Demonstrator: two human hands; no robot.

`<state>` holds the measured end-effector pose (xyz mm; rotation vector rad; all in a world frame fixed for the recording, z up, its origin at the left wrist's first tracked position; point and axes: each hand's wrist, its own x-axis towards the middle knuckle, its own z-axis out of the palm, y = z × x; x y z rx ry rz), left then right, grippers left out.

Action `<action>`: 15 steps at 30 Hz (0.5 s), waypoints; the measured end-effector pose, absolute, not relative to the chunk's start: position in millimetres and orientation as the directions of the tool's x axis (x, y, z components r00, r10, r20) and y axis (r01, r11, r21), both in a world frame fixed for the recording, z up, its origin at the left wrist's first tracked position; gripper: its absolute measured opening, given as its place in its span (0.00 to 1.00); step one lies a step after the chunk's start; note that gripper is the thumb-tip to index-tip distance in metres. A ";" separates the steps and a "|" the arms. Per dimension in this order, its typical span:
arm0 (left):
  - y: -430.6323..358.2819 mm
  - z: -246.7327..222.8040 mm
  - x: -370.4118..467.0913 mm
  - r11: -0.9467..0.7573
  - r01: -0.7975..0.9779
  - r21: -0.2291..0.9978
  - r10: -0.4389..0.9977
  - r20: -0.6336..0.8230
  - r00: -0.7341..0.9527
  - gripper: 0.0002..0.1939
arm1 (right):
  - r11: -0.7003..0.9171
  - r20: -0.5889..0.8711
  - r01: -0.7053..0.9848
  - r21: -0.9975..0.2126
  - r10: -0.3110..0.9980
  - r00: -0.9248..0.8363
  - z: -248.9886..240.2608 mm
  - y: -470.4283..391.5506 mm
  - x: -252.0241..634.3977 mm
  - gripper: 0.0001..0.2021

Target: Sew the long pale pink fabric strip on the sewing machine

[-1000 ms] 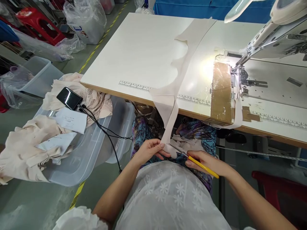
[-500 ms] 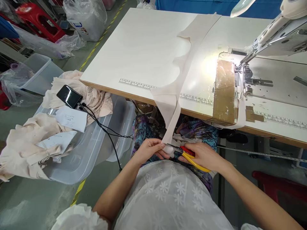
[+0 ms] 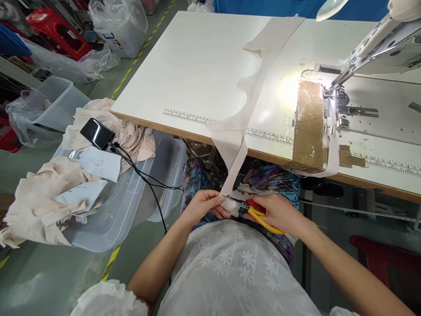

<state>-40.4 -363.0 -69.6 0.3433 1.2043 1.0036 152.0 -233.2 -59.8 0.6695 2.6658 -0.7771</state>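
A long strip of pale beige fabric runs from the white table down over its front edge to my lap. My left hand pinches the strip's lower end between thumb and fingers. In my right hand are scissors with yellow and red handles. Their blades point left and lie at the fabric just beside my left fingertips; whether the blades are fully closed is hard to see. More pale cloth scraps rest on my lap behind the scissors.
A sewing machine with a lit needle area stands on the table at the right, beside a taped cardboard piece. At the left, a clear plastic bin holds beige garments, paper slips and a black device with cables.
The scissors and my right hand have moved slightly left along the fabric end. My left hand keeps its pinch and has shifted slightly left. The view has shifted a little.
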 end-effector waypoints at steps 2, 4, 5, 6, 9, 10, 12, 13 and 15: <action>-362.7 -69.9 -39.6 0.554 -0.455 0.697 0.789 -0.614 0.021 0.27 | 0.770 -0.380 0.493 -0.405 0.349 -0.857 -59.1 -234.0 149.6 0.20; -362.0 -70.6 -38.0 0.562 -0.450 0.694 0.788 -0.615 0.034 0.27 | 0.783 -0.365 0.481 -0.393 0.347 -0.864 -59.6 -234.5 147.2 0.19; -361.7 -71.1 -37.3 0.565 -0.448 0.693 0.787 -0.616 0.039 0.27 | 0.784 -0.360 0.479 -0.396 0.348 -0.866 -60.5 -234.4 146.2 0.19; -361.5 -71.9 -36.7 0.566 -0.445 0.693 0.787 -0.616 0.042 0.27 | 0.780 -0.357 0.481 -0.401 0.351 -0.866 -61.7 -234.2 145.4 0.19; -363.0 -75.9 -38.5 0.567 -0.421 0.708 0.790 -0.612 0.034 0.27 | 0.759 -0.358 0.499 -0.419 0.366 -0.859 -66.3 -233.5 145.2 0.18; -364.0 -77.8 -40.5 0.571 -0.395 0.720 0.792 -0.610 0.030 0.27 | 0.752 -0.359 0.505 -0.423 0.372 -0.856 -67.8 -233.7 146.4 0.18; -365.5 -81.8 -46.4 0.569 -0.284 0.772 0.802 -0.597 -0.015 0.27 | 0.746 -0.359 0.513 -0.424 0.382 -0.852 -70.3 -235.3 150.6 0.18; -365.3 -83.8 -50.0 0.550 -0.193 0.812 0.816 -0.572 -0.079 0.27 | 0.738 -0.354 0.517 -0.434 0.388 -0.851 -71.2 -236.8 153.6 0.19; -360.8 -87.1 -56.9 0.460 0.054 0.886 0.853 -0.424 -0.305 0.25 | 0.702 -0.330 0.519 -0.487 0.402 -0.854 -71.9 -241.0 160.6 0.21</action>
